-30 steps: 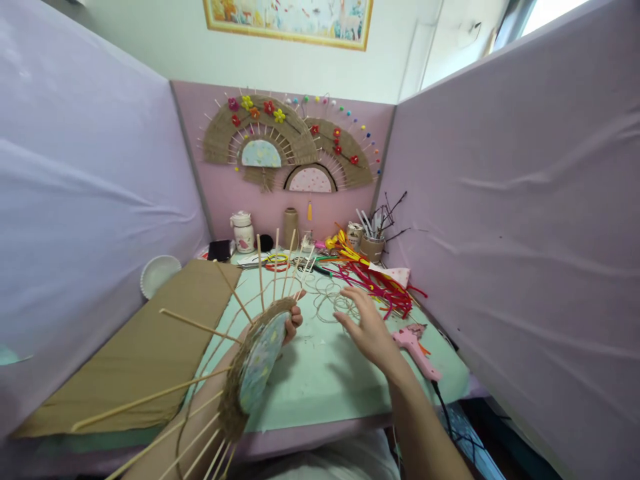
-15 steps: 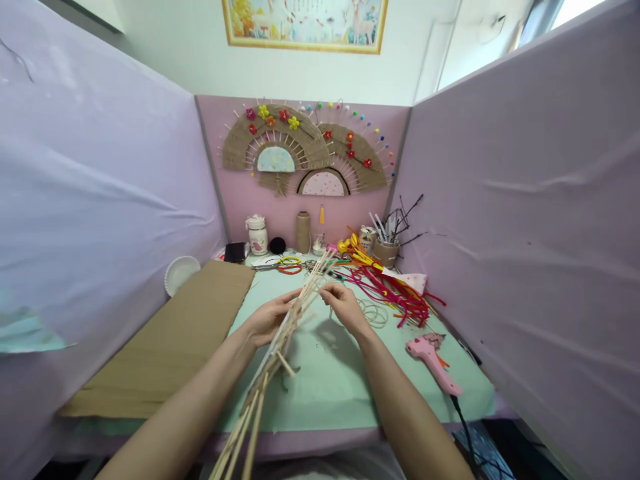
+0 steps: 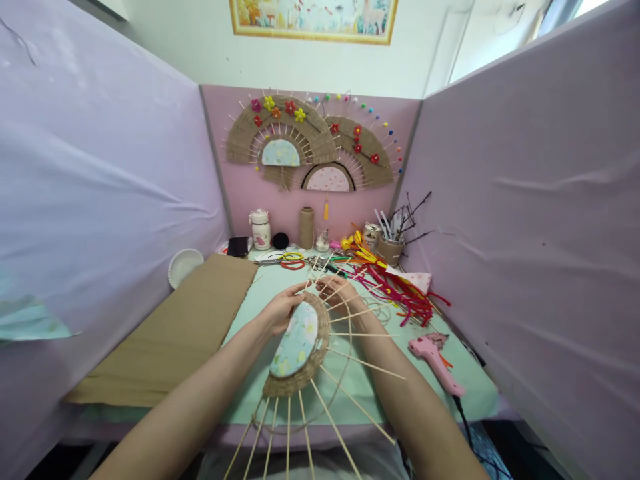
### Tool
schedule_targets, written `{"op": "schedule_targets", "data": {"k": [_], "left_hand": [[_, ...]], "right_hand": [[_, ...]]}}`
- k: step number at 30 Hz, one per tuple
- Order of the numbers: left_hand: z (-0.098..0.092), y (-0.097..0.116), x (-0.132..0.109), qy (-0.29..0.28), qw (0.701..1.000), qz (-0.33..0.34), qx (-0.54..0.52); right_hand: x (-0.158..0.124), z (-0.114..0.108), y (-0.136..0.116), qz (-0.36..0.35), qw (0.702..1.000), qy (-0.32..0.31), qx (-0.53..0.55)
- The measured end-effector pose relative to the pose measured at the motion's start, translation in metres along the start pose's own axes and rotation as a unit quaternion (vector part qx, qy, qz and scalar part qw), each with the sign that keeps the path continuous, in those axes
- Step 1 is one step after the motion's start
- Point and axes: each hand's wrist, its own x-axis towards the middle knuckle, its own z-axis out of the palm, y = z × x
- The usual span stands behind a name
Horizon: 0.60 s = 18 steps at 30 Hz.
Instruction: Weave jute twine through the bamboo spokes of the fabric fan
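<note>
My left hand [image 3: 286, 309] grips the upper edge of a half-round fan piece, thumb on its front. The fan has a pale blue floral fabric centre [image 3: 296, 341], a woven brown twine band [image 3: 323, 328] around it, and thin wooden sticks [image 3: 367, 334] spreading out to the right and toward me. My right hand [image 3: 338, 293] is closed at the fan's top end, behind several sticks, its fingertips pinching the twine close to my left fingers. A loose loop of twine [image 3: 349, 347] hangs across the sticks and curves down to the bottom ones.
A pink glue gun [image 3: 436, 363] with a cord lies on the right. Red and yellow pipe cleaners [image 3: 407, 300] are heaped at the back right. Brown cardboard [image 3: 170, 340] covers the left side. Scissors [image 3: 293, 265], a twine spool [image 3: 307, 228] and a white jar [image 3: 261, 230] stand or lie behind.
The fan has turned from edge-on to face-on, showing its fabric centre and spread sticks. My right hand has come in closer to my left hand at the top end.
</note>
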Motion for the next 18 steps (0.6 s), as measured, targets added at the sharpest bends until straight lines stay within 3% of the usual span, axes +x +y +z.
{"op": "schedule_targets", "data": {"k": [11, 18], "left_hand": [[0.010, -0.014, -0.013, 0.071, 0.995, 0.045, 0.062], [0.003, 0.010, 0.001, 0.110, 0.988, 0.022, 0.107]], "right_hand": [[-0.012, 0.006, -0.003, 0.005, 0.999, -0.021, 0.023], [-0.018, 0.011, -0.008, -0.021, 0.999, 0.027, -0.042]]}}
